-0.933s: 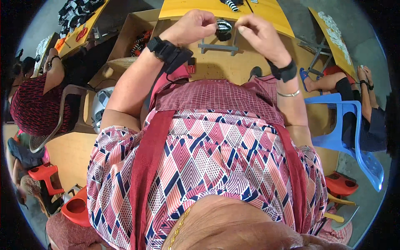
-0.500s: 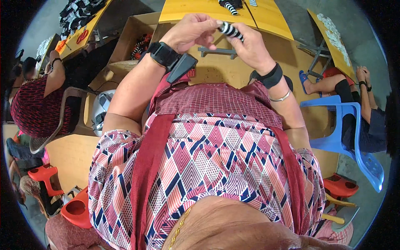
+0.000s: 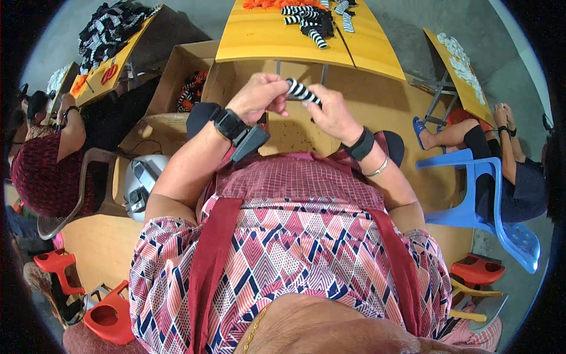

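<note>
Between my hands, over my lap, is a black-and-white striped fabric tube (image 3: pixel 303 92), like a small sock or sleeve. My right hand (image 3: pixel 335 113) wraps its fingers round the tube's lower right end. At the upper left end, my left hand (image 3: pixel 260 97) pinches the edge with thumb and forefinger, its other fingers curled below. Whether the tube has something inside cannot be made out. On the yellow table (image 3: pixel 253 44) ahead lies a pile of similar striped pieces (image 3: pixel 308 23), beside orange fabric pieces (image 3: pixel 277 3).
An open cardboard box (image 3: pixel 159 112) with striped and orange pieces stands left of my knees. At left, a person sits near a table with dark striped fabric (image 3: pixel 109 32) and red scissors (image 3: pixel 108 73). A blue plastic chair (image 3: pixel 471 183) and another seated person are at right.
My view has tilted, so more of the table and its fabric piles shows. Both hands appear lower and slightly further left, still on the striped tube.
</note>
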{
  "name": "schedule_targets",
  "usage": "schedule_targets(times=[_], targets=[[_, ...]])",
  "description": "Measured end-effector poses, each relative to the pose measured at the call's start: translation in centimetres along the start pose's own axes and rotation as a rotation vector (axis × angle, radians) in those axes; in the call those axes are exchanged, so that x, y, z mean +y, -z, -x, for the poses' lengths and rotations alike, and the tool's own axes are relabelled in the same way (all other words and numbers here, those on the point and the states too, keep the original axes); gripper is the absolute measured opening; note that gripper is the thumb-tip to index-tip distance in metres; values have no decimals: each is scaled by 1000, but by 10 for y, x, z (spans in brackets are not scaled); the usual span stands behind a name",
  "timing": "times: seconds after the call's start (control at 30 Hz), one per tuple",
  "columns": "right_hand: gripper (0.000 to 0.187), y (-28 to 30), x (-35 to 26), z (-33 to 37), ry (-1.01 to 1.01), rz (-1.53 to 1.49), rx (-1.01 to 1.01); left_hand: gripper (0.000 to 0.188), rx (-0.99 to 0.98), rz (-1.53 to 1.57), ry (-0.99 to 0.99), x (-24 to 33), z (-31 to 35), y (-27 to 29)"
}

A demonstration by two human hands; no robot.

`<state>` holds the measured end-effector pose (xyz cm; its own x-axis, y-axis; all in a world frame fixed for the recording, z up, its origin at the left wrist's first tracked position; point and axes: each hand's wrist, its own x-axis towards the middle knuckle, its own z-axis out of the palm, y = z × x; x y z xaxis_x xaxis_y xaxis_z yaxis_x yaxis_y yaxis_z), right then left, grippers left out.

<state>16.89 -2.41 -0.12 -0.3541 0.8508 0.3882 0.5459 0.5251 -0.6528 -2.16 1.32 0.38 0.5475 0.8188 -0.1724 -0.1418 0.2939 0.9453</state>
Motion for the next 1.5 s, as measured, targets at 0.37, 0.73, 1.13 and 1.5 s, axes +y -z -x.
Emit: schedule_targets(times=[0.37,0.73,1.13,1.5], targets=[[28,51,181,-266,-111,139,79,27,141,336,14,74,-252,108],[27,160,624,-527,-166,547,-82,39,120,457,26,69,-623,226],[14,233,542,-527,-407,-162,768,39,140,303,-109,107,-565,204],[17,115,108,-152,-291,-526,-28,27,201,-589,-614,66,-150,3]])
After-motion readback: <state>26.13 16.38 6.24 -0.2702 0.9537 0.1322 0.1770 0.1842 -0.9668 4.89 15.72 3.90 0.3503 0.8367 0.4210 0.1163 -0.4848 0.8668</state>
